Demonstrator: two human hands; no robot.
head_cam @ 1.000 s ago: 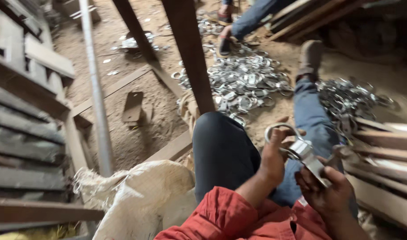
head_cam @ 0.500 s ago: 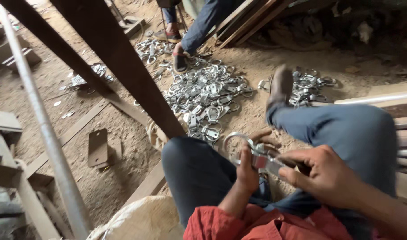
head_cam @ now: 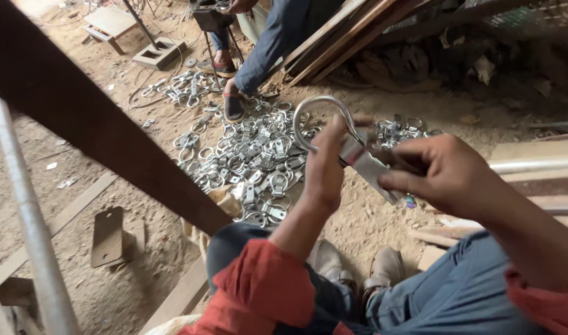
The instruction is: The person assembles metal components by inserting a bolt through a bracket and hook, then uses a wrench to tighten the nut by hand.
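A shiny metal ring-and-plate fitting (head_cam: 349, 146) is held up in the air above the sandy floor. Its rounded wire loop curves up and to the left, open side down, while its flat rectangular plate slants down to the right. The loop's end meets the plate near its upper edge. The metal looks bright and clean.

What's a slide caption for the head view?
Both hands, left hand and right hand, grip a metal ring-and-plate fitting above piled fittings.

Co-worker (head_cam: 265, 37) cut off above waist
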